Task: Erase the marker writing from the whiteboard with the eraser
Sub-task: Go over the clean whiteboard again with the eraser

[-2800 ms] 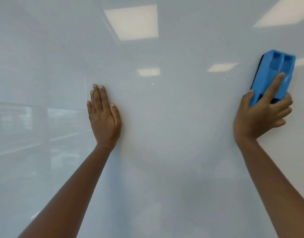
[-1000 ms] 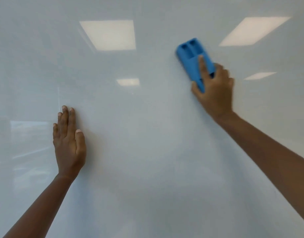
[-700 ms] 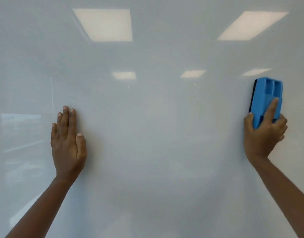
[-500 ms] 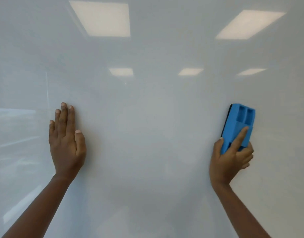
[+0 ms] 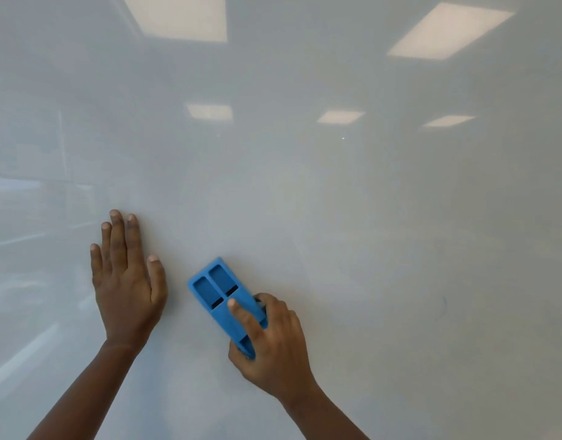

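Two hands meet the whiteboard: the right hand grips the blue eraser, tilted up-left, just beside the left hand, which lies flat with fingers spread. Bare, glossy board stretches up and right, no edge in view. Half a second ago the eraser stood well apart to the right.
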